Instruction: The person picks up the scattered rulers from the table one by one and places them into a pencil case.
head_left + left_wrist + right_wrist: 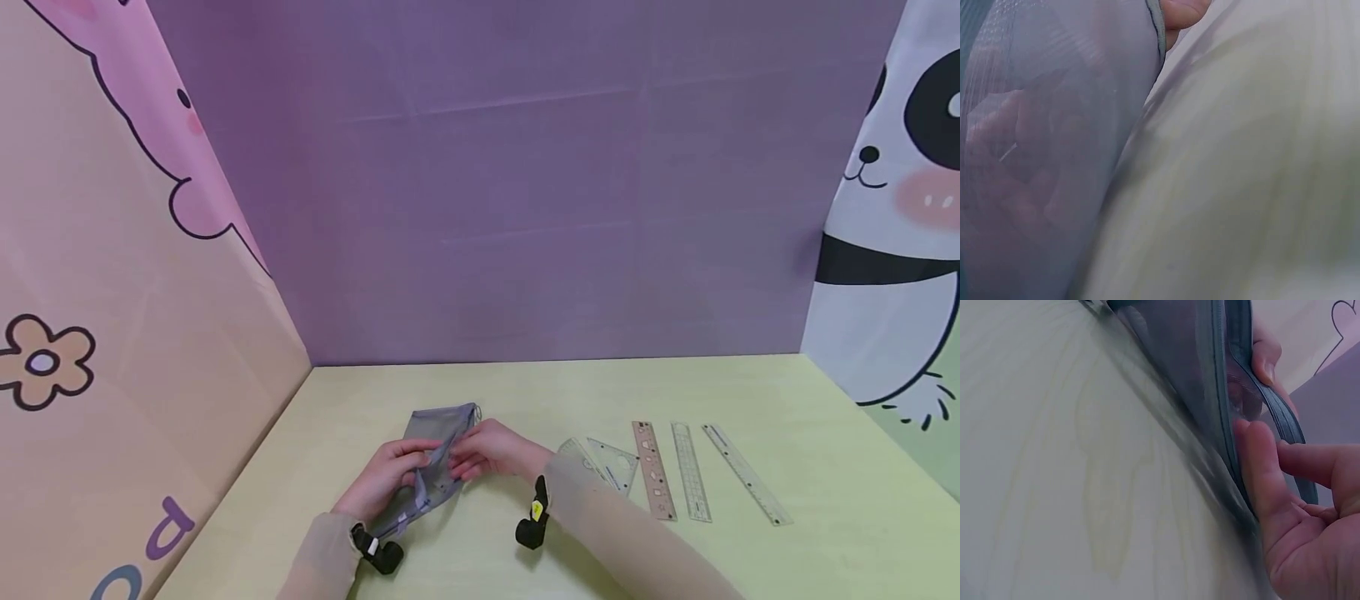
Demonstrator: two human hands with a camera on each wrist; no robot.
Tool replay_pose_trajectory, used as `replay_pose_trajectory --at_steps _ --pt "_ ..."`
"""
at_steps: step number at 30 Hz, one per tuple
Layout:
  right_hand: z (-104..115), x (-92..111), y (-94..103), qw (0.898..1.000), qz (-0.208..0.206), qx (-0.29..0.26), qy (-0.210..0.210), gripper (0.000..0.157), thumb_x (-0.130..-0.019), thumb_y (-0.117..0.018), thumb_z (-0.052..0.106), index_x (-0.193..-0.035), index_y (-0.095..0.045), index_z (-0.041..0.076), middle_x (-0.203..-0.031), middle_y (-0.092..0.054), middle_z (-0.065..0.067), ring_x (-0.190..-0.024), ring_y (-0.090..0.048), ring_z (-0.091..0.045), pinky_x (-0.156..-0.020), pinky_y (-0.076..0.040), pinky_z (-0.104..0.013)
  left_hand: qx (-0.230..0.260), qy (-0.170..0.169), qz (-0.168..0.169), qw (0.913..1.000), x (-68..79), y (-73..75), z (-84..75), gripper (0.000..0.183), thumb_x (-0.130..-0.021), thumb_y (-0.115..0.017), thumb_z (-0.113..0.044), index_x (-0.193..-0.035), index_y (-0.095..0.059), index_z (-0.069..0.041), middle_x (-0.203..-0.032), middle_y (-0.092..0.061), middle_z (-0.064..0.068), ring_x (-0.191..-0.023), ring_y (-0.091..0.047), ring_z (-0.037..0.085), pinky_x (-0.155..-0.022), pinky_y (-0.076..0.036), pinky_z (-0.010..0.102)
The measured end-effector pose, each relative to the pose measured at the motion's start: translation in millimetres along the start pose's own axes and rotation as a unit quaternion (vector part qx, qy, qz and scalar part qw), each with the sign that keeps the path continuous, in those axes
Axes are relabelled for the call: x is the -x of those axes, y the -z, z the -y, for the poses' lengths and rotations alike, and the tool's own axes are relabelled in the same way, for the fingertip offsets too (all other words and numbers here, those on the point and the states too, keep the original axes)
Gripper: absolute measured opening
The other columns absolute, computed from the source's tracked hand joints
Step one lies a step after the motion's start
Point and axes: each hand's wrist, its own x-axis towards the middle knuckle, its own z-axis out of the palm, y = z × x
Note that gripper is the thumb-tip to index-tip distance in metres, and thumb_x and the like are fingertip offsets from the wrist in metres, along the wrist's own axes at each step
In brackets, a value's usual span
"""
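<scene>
Grey mesh pouch (435, 454) on pale yellow-green bench (525, 558), pinched between left hand (382, 475) and right hand (491, 454), fingers (1260, 462) curled at zipper edge. Beyond right fingers: rulers (690, 471). Farthest: purple backdrop (525, 192), cartoon side panels (112, 275).

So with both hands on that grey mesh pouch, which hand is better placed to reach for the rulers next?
The right hand, probably. The rulers and set square lie just to its right on the table, while the left hand holds the grey mesh pouch on the far side from them.
</scene>
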Motion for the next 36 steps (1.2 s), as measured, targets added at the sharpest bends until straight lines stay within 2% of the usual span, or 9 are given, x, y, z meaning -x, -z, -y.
replay_pose_trajectory --at_steps 8,15,20,26,31,36 --pt "-0.7 2.2 -8.4 0.999 -0.002 0.039 0.019 0.013 -0.089 -0.059 -0.001 -0.095 -0.065 -0.011 -0.079 -0.069 -0.018 -0.059 -0.066 -0.017 -0.055 -0.055 -0.029 0.002 -0.003 0.002 1.0000 -1.8 -0.5 0.9 0.038 -0.093 -0.055 -0.005 -0.127 -0.056 0.012 -0.101 -0.066 0.001 -0.085 -0.059 0.010 -0.066 -0.048 0.022" --pt "-2.7 -1.7 -10.9 0.997 -0.019 0.074 0.016 0.010 -0.087 -0.062 -0.001 -0.084 -0.067 -0.009 -0.068 -0.066 -0.014 -0.053 -0.063 -0.017 -0.050 -0.054 -0.029 0.004 -0.009 0.004 0.9999 -2.9 -0.9 1.3 0.038 -0.093 -0.055 -0.004 -0.127 -0.055 0.012 -0.108 -0.066 0.003 -0.088 -0.058 0.010 -0.066 -0.048 0.021" --pt "-1.0 -2.4 -12.9 0.993 -0.036 0.114 0.020 0.015 -0.086 -0.065 0.000 -0.073 -0.065 -0.007 -0.059 -0.063 -0.011 -0.046 -0.060 -0.015 -0.046 -0.053 -0.030 0.005 -0.011 0.003 0.9999 -2.4 -0.4 0.9 0.039 -0.093 -0.056 -0.005 -0.128 -0.055 0.012 -0.105 -0.065 0.000 -0.088 -0.056 0.009 -0.066 -0.047 0.021" --pt "-1.6 0.3 -13.4 0.987 -0.053 0.151 0.026 0.020 -0.086 -0.067 0.001 -0.068 -0.063 -0.005 -0.056 -0.062 -0.011 -0.044 -0.059 -0.015 -0.045 -0.053 -0.031 -0.003 -0.011 0.004 0.9999 -0.4 0.3 1.1 0.040 -0.093 -0.058 -0.007 -0.128 -0.055 0.012 -0.106 -0.064 0.000 -0.089 -0.055 0.011 -0.069 -0.049 0.024" --pt "-0.8 6.2 -10.1 0.989 -0.053 0.135 0.027 0.018 -0.087 -0.067 0.004 -0.072 -0.063 -0.006 -0.058 -0.063 -0.013 -0.045 -0.060 -0.016 -0.047 -0.054 -0.033 -0.010 -0.005 0.002 0.9999 1.2 1.4 2.6 0.040 -0.093 -0.058 -0.008 -0.128 -0.055 0.011 -0.115 -0.063 0.004 -0.091 -0.056 0.012 -0.072 -0.049 0.026" --pt "0.7 9.1 -3.4 0.992 -0.047 0.112 0.033 0.015 -0.089 -0.066 0.005 -0.080 -0.066 -0.007 -0.061 -0.064 -0.013 -0.047 -0.060 -0.017 -0.048 -0.054 -0.033 -0.011 -0.004 -0.006 0.9999 0.5 2.3 2.6 0.040 -0.092 -0.058 -0.008 -0.127 -0.056 0.012 -0.114 -0.063 0.003 -0.091 -0.056 0.011 -0.072 -0.049 0.026"
